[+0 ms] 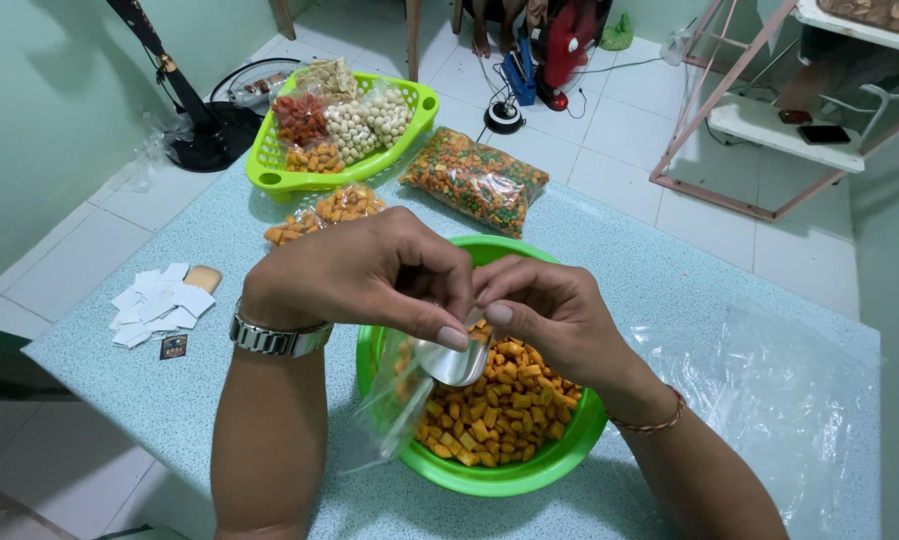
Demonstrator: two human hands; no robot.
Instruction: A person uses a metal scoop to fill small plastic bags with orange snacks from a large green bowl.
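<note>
Small clear plastic bag: thin, crinkled, hangs over near rim of green bowl, few orange pieces inside. Bowl round, glossy plastic, filled with orange pillow-shaped snacks (matte, ridged). Metal spoon at bag mouth, shiny. Left hand fingers curled, pinching bag top. Right hand pinching opposite edge; which holds spoon, cannot tell. Speckled teal table.

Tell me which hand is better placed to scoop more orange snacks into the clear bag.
Probably the right hand: it hangs directly over the green bowl, touching the metal scoop; the left hand pinches the clear bag.
</note>
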